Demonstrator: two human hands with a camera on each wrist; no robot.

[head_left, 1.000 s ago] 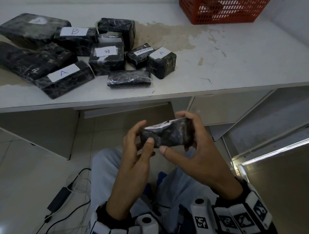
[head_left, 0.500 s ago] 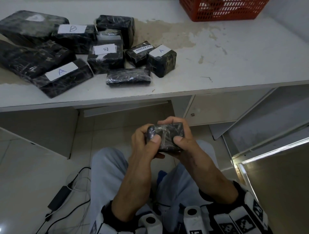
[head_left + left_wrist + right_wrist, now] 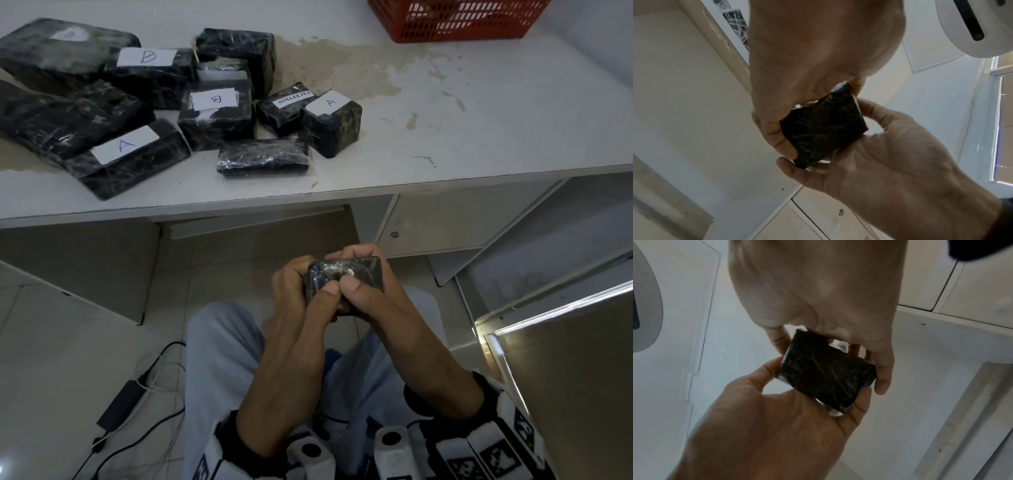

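Note:
A small black parcel (image 3: 346, 277) wrapped in shiny film sits between both hands, below the table edge and above my lap. My left hand (image 3: 298, 294) grips its left side, with the thumb pressed on the near face. My right hand (image 3: 371, 301) grips the right side, and its thumb lies beside the left thumb. In the left wrist view the parcel (image 3: 822, 128) shows a plain dark face, with the left hand's fingers (image 3: 777, 138) curled round one edge. In the right wrist view the parcel (image 3: 826, 373) is held at both ends. No label shows on it.
On the white table (image 3: 479, 113) lie several black wrapped parcels, some labelled A (image 3: 126, 145), B (image 3: 147, 57) or EXCEPTION (image 3: 295, 97). A red basket (image 3: 455, 20) stands at the back right. An open cabinet door (image 3: 565, 359) is at my right. A power adapter with cables (image 3: 120, 404) lies on the floor at left.
Both hands turned the parcel and drew it closer together. The white label seen on its top a second ago is out of sight, and the thumbs have met on its near face.

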